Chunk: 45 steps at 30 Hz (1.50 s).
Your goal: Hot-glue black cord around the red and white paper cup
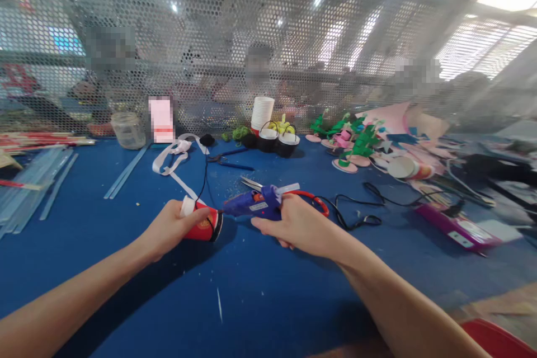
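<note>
My left hand (174, 226) grips a red paper cup (203, 227) on its side, with a black band round the end that faces right. White ribbon (178, 182) and a thin black cord lead from the cup to the far side. In my right hand (293, 221) is a blue hot glue gun (254, 203), a clear glue stick in its back. The gun's nozzle points left and is at the cup's black-banded end; whether it touches cannot be made out. Just behind the gun lie scissors (250, 183) with red handles, partly hidden by it.
Pliers (235, 162) lie behind the hands. Glue sticks (36, 184) lie at the left. Stacked cups (263, 113), small black buckets (287, 144) and green paper plants (364, 145) stand along the perforated screen. A purple power strip (459, 227) and black cable (352, 221) lie at the right.
</note>
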Each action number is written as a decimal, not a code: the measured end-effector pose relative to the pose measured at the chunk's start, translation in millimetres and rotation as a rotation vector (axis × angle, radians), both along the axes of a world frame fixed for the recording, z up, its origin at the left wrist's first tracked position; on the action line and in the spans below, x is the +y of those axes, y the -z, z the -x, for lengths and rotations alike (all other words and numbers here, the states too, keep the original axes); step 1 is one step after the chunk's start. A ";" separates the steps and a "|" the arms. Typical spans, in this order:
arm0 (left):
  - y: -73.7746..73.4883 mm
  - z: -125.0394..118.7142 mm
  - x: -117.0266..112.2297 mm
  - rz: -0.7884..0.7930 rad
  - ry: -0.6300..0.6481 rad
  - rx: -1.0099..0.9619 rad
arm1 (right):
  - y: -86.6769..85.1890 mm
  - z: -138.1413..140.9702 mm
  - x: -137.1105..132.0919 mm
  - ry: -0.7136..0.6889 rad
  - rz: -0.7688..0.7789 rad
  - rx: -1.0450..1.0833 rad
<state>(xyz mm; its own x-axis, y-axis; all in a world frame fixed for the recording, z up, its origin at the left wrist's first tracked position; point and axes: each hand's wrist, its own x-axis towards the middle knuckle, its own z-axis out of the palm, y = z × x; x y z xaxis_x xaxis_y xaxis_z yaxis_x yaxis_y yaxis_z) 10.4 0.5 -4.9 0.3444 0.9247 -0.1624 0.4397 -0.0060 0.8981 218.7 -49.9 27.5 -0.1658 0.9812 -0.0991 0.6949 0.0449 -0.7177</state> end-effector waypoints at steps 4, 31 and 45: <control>0.0 -0.2 -0.5 0.015 -0.028 -0.013 | -1.9 -0.6 -2.4 -0.002 -0.003 0.008; -0.9 -1.0 10.2 -0.238 0.008 0.031 | 23.5 -45.4 85.4 0.436 -0.140 -0.165; 13.5 2.6 -13.4 -0.269 -0.048 -0.045 | 25.7 -23.4 88.3 0.502 -0.228 -0.510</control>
<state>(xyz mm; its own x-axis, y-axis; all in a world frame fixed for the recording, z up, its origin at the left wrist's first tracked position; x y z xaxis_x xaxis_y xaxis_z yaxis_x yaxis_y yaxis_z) 7.8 -12.8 -18.4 0.3000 0.9481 0.1054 0.4052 -0.2267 0.8857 242.2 38.4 1.8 0.3188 0.9322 0.1711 0.9151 -0.2557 -0.3118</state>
